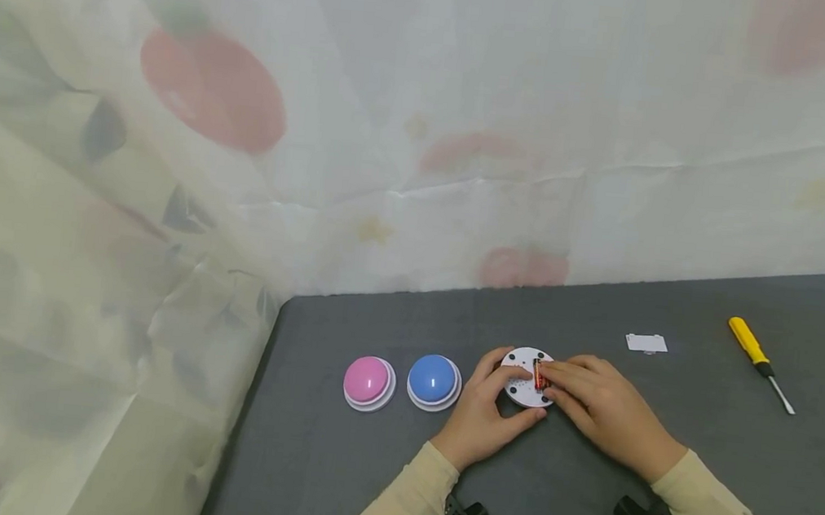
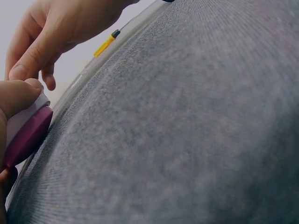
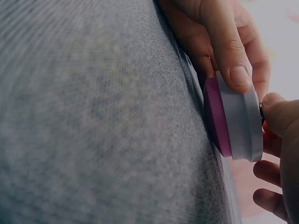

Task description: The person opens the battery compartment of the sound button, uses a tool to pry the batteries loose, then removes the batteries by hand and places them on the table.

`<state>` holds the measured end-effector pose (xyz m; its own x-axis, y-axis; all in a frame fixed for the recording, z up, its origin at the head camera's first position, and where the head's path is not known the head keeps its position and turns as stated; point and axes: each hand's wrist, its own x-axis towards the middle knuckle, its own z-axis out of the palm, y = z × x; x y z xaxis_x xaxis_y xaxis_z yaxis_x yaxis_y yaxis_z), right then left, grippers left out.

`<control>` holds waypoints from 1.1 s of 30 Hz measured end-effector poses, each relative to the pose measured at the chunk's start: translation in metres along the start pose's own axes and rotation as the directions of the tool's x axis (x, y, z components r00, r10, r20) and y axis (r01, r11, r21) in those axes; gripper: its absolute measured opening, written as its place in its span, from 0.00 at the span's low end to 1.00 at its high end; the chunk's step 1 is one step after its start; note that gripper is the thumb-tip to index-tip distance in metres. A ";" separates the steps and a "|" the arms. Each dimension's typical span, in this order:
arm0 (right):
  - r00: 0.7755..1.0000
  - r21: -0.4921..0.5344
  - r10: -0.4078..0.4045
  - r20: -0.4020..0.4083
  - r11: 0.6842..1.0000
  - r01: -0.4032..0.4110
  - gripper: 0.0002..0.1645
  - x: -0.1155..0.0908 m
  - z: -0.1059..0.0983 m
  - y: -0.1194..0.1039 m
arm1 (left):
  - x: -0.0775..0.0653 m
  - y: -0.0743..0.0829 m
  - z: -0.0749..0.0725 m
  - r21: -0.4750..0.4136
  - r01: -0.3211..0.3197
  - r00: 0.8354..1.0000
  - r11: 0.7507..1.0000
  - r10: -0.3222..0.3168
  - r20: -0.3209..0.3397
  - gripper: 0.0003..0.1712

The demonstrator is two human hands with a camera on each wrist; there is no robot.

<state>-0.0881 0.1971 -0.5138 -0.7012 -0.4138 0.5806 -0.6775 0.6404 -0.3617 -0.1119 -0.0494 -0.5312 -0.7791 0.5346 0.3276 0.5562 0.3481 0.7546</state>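
Observation:
A round push button (image 1: 520, 355) with a white base and a purple dome (image 3: 217, 116) lies upside down, dome toward the grey cloth. My left hand (image 1: 481, 415) grips it by the rim, with the thumb at the near edge and fingers around the far side. On its upturned base, a red and black battery (image 1: 539, 375) shows at the battery compartment. My right hand (image 1: 609, 406) pinches the battery between thumb and fingers, which partly cover it. Left of my left hand stand a blue push button (image 1: 433, 377) and a pink push button (image 1: 366, 379), both dome up.
A white battery cover (image 1: 646, 343) lies beyond my right hand. Farther right is a screwdriver (image 1: 747, 339) with a yellow handle, its tip toward me. The dark grey table (image 1: 305, 469) meets a patterned curtain (image 1: 365, 122) at its back and left edges.

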 end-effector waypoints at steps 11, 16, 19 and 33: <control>0.999 0.106 -0.046 0.014 0.993 0.044 0.28 -0.003 -0.001 0.000 | -0.002 0.000 0.001 0.028 0.001 1.000 1.000 0.000 -0.017 0.26; 0.998 0.146 -0.049 0.033 0.988 0.044 0.30 -0.006 -0.002 0.004 | -0.001 -0.002 0.002 0.030 -0.013 1.000 0.999 0.013 -0.011 0.25; 0.998 0.160 -0.044 0.041 0.987 0.036 0.30 -0.008 -0.003 0.006 | -0.001 -0.003 0.002 0.028 -0.015 1.000 0.999 0.015 -0.002 0.25; 1.000 0.164 0.015 -0.025 0.986 -0.010 0.31 -0.010 -0.013 0.014 | 0.000 -0.003 0.002 0.054 0.024 0.999 0.998 -0.023 -0.023 0.26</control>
<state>-0.0880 0.2190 -0.5154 -0.7052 -0.3878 0.5935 -0.6975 0.5297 -0.4826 -0.1131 -0.0494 -0.5346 -0.7979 0.5088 0.3231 0.5521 0.4020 0.7305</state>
